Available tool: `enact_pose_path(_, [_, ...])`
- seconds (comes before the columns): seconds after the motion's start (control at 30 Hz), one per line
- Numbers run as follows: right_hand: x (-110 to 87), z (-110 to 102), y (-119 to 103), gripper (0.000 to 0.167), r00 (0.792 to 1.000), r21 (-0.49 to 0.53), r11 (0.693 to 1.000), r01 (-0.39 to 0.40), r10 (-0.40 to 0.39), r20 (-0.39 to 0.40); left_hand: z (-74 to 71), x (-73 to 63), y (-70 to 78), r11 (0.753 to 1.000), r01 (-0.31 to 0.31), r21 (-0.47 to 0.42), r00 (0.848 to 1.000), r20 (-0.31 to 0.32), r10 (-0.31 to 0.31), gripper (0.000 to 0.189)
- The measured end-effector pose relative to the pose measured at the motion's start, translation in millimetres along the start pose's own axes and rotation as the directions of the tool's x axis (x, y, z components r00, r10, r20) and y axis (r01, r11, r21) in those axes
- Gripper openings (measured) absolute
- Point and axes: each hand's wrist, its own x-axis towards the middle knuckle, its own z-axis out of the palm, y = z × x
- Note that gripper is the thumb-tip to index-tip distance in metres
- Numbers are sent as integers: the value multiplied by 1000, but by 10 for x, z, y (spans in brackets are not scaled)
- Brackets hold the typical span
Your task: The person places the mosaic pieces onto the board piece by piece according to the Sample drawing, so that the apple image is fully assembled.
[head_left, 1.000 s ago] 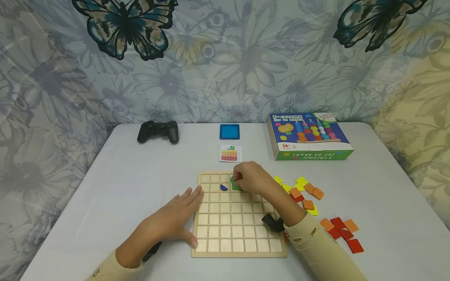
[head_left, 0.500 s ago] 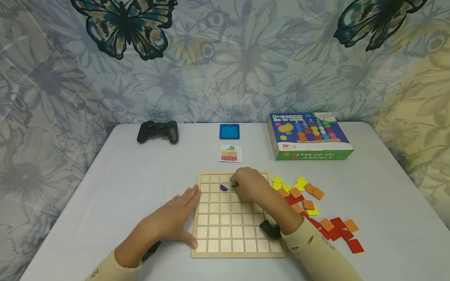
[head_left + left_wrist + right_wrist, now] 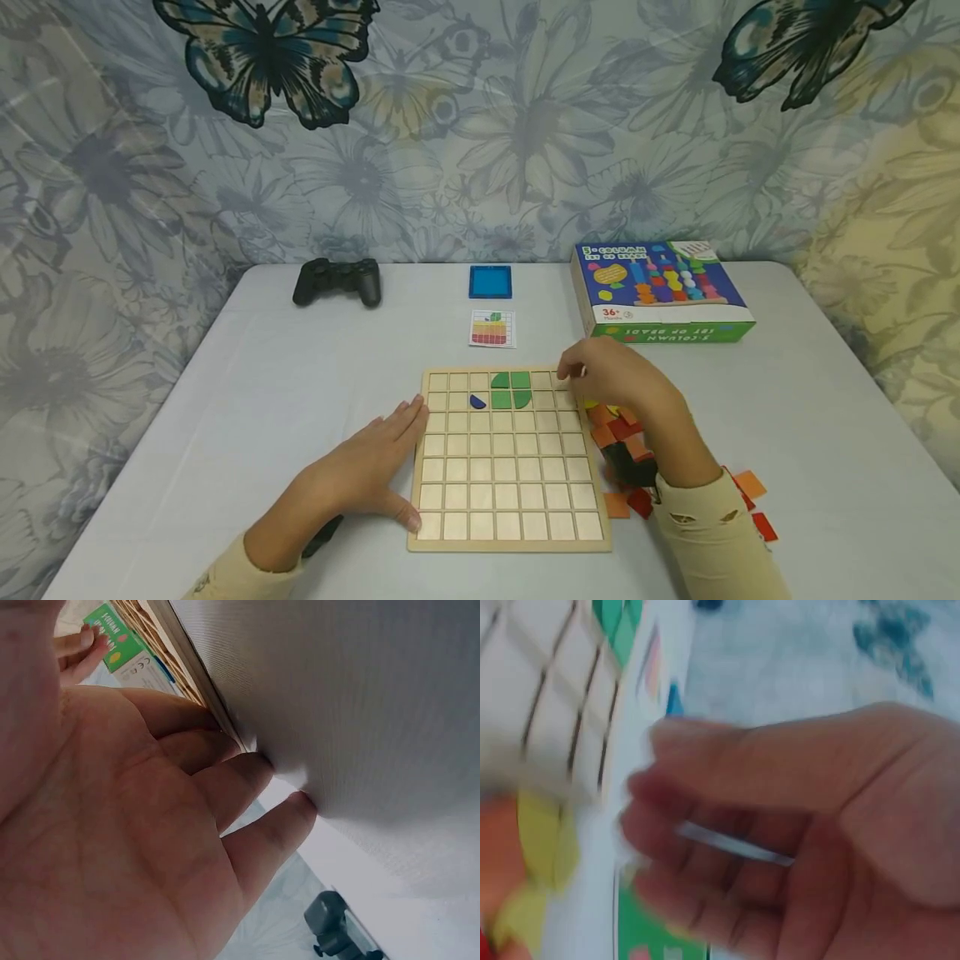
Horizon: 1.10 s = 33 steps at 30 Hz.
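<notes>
A wooden grid board (image 3: 507, 544) lies on the white table. Straight fingers of my left hand (image 3: 371, 467) rest along its left edge, the thumb near the lower left corner; the left wrist view shows the left palm (image 3: 112, 825). Several green tiles (image 3: 511, 390), some square and some with a rounded corner, fill cells in the top two rows. Left of them lies a small dark blue half-round piece (image 3: 477, 402). My right hand (image 3: 626, 379) hovers by the board's upper right corner, over the loose tiles. In the blurred right wrist view, its fingers (image 3: 727, 892) curl loosely, holding nothing visible.
Orange and red tiles (image 3: 617, 505) lie right of the board, with yellow ones (image 3: 544, 840) partly under my right hand. Behind the board are a pattern card (image 3: 492, 329), a blue tray (image 3: 491, 282), a bead-set box (image 3: 663, 292) and a black game controller (image 3: 337, 282).
My right hand has left the green tiles and moved right to the board's upper right corner, uncovering the green group on the grid. The left hand has stayed at the board's edge.
</notes>
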Motion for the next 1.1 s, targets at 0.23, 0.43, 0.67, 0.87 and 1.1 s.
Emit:
enact_pose_path(0.23, [-74,-65,251,33,941,3,950,-313,310,135,12,-3,-5,1000,0,8,1000,-2,0,138])
enact_pose_path(0.43, [-47,-24,325,31,930,17,940,-342,335,149,12,1,4,1000,-3,12,1000,-4,3,138])
enact_pose_path(0.67, [-22,-7,369,28,952,68,955,-288,278,124,4,0,13,1000,6,9,1000,-5,-6,138])
enact_pose_path(0.87, [-4,11,423,18,971,90,971,-224,215,102,16,-6,4,1000,8,8,1000,-1,-8,138])
enact_pose_path(1.1, [6,-43,427,23,984,90,980,-175,171,53,27,5,-10,1000,17,16,1000,-1,-17,139])
